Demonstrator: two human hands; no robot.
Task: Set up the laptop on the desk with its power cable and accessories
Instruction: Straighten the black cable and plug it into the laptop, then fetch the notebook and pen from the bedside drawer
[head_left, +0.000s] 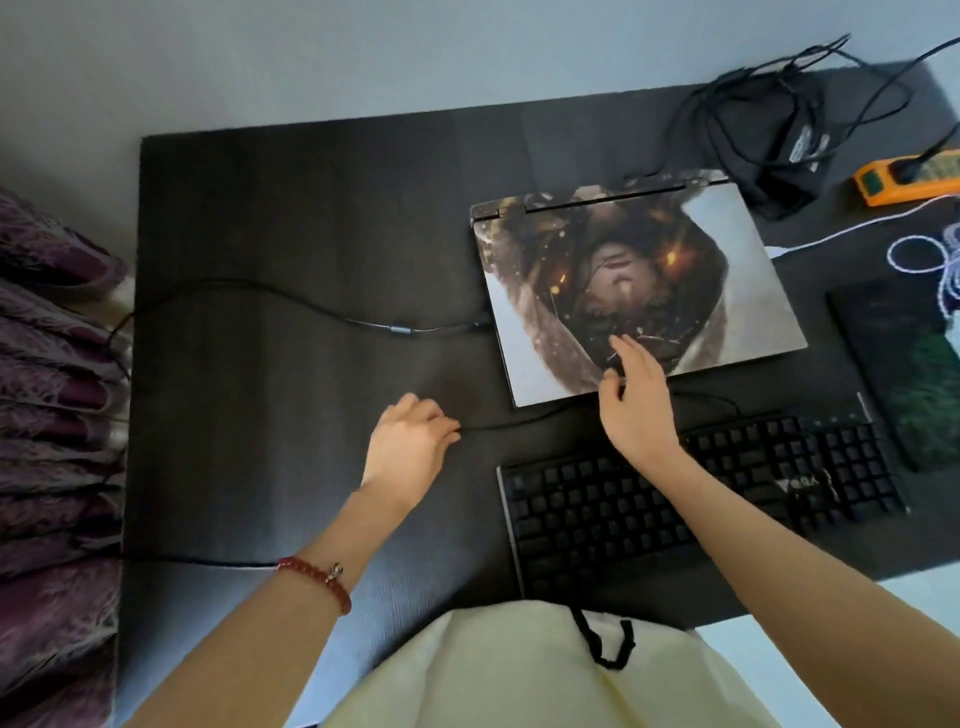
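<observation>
A closed laptop (717, 270) with a picture skin on its lid lies on the black desk (291, 218), right of the middle. A black power cable (291, 299) runs from the desk's left edge into the laptop's left side. A black keyboard (727, 499) sits in front of the laptop. Its thin cable (519, 423) runs left along the laptop's front edge into my left hand (410, 441), whose fingers are closed on it. My right hand (636, 400) hovers over the laptop's near edge with its fingers spread, holding nothing.
A black power brick with tangled cords (789, 140) lies at the back right beside an orange power strip (904, 179). A white cable (852, 228) and a dark mouse pad (904, 364) are at the right. Purple fabric (52, 415) borders the desk's left side.
</observation>
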